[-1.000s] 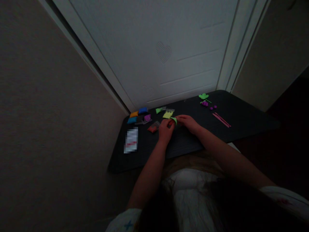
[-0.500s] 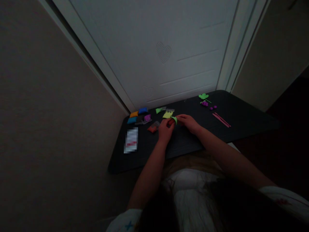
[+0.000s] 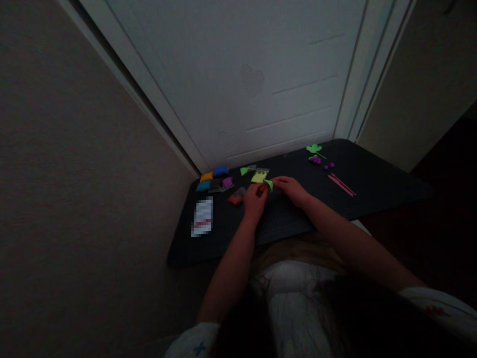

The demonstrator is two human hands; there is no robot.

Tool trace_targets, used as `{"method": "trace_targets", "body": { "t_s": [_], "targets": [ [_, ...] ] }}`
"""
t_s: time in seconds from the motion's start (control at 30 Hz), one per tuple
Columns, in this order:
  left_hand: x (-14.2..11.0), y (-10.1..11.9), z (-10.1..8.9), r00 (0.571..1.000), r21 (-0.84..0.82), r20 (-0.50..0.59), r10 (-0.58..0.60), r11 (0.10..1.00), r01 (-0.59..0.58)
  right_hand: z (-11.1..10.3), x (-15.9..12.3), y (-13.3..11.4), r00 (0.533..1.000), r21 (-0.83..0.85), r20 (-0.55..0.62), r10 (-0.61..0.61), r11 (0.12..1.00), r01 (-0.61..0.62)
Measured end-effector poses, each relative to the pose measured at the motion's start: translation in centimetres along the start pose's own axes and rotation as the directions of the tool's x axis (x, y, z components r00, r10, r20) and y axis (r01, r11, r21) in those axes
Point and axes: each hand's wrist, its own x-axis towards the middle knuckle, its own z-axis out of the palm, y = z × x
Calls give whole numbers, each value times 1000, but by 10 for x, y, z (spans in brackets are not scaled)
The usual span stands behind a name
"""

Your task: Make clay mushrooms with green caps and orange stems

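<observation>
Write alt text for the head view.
A left hand holds a small red-and-green piece over a dark table, the right hand close against it. Colored packets lie mostly leftward; purple balls, a green leafy shape and pink sticks lie rightward.

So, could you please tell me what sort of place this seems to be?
Probably a room in a home, though it is dim: a dark table stands close to a white door-like panel with heart patterns, and small colourful packets lie on the table.

Two hands point(image 3: 254, 200), eight coloured packets point(image 3: 206, 177), two tools point(image 3: 341, 185), two loose balls point(image 3: 331, 165)
</observation>
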Motion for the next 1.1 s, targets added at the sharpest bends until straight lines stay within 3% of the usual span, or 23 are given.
{"method": "trace_targets", "body": {
  "t_s": [1.1],
  "targets": [
    [-1,-3,1,998,-75,21,-61,995,63,-2,1,1,999,32,-34,21,999,-20]
  ]
}}
